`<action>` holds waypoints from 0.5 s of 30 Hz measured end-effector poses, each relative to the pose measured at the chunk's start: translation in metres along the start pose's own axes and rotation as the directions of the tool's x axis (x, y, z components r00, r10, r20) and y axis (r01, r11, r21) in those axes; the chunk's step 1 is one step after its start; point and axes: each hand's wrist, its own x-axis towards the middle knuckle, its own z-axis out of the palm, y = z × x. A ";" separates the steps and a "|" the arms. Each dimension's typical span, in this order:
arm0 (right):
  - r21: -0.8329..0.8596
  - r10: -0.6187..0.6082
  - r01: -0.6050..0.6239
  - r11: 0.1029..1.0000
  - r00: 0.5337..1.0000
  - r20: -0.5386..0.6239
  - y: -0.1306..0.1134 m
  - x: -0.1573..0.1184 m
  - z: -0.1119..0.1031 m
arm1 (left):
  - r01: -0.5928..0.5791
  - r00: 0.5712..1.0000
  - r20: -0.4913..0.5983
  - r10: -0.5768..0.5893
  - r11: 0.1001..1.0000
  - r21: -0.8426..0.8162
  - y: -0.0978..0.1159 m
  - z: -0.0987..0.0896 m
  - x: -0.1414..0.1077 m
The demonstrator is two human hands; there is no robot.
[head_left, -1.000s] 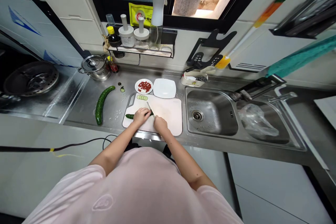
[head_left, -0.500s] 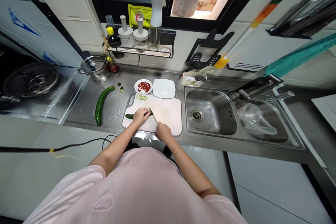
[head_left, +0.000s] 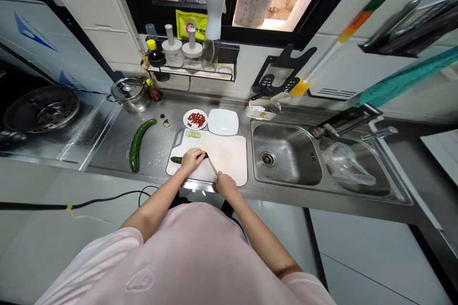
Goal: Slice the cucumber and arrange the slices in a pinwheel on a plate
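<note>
My left hand [head_left: 192,159] is closed over a cut cucumber [head_left: 176,159] that lies on the white cutting board [head_left: 229,157]. My right hand [head_left: 226,185] grips the handle of a knife [head_left: 212,165], whose blade reaches the cucumber's right end beside my left fingertips. Several cucumber slices [head_left: 193,134] lie in an overlapping row at the board's top left. Behind the board stand a round plate of chopped red pieces [head_left: 195,119] and a bare white plate [head_left: 223,122].
A whole cucumber [head_left: 137,145] and small scraps [head_left: 166,123] lie left of the board. Further left are a lidded pot [head_left: 130,95] and a frying pan [head_left: 41,107]. The sink [head_left: 288,152] is at the right, below a black faucet [head_left: 343,124].
The knife and my right hand have shifted slightly right and toward me. My left hand stays on the cucumber. The camera view has moved a little.
</note>
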 end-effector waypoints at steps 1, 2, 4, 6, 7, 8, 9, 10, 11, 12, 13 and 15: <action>0.002 -0.001 0.001 1.000 1.000 0.002 0.001 -0.001 -0.001 | 0.007 1.000 0.003 -0.007 1.000 0.002 0.001 -0.001 0.000; 0.004 -0.001 0.001 1.000 1.000 0.006 0.003 -0.002 -0.002 | 0.014 1.000 0.009 -0.014 1.000 0.003 0.001 -0.001 0.000; 0.009 -0.007 0.007 1.000 1.000 0.009 0.007 -0.003 -0.004 | 0.024 0.999 0.022 -0.024 1.000 0.004 0.002 -0.002 0.001; 0.008 -0.015 0.015 1.000 1.000 0.000 0.011 -0.004 -0.005 | 0.026 0.999 0.034 -0.026 1.000 0.004 0.003 -0.003 0.001; 0.004 -0.017 0.017 1.000 1.000 -0.009 0.014 -0.004 -0.006 | 0.026 0.999 0.040 -0.026 1.000 0.004 0.004 -0.004 0.001; -0.002 -0.016 0.016 1.000 1.000 -0.019 0.016 -0.005 -0.006 | 0.027 0.999 0.046 -0.027 1.000 0.007 0.004 -0.004 0.001; -0.007 -0.014 0.013 1.000 0.999 -0.030 0.018 -0.005 -0.007 | 0.029 0.998 0.053 -0.030 1.000 0.011 0.005 -0.005 0.001; -0.014 -0.011 0.010 1.000 0.999 -0.041 0.020 -0.006 -0.007 | 0.034 0.997 0.062 -0.035 0.999 0.016 0.005 -0.005 0.001; -0.019 -0.007 0.006 1.000 0.999 -0.053 0.022 -0.007 -0.008 | 0.040 0.997 0.071 -0.041 0.999 0.022 0.005 -0.006 0.001; -0.025 -0.002 0.000 1.000 0.998 -0.066 0.023 -0.007 -0.010 | 0.045 0.996 0.080 -0.047 0.999 0.027 0.005 -0.006 0.002; -0.032 0.006 -0.009 0.999 0.997 -0.078 0.025 -0.008 -0.011 | 0.048 0.995 0.088 -0.051 0.998 0.029 0.006 -0.007 0.002; -0.046 0.026 -0.030 0.998 0.995 -0.099 0.028 -0.009 -0.015 | 0.053 0.994 0.098 -0.055 0.998 0.028 0.006 -0.008 0.003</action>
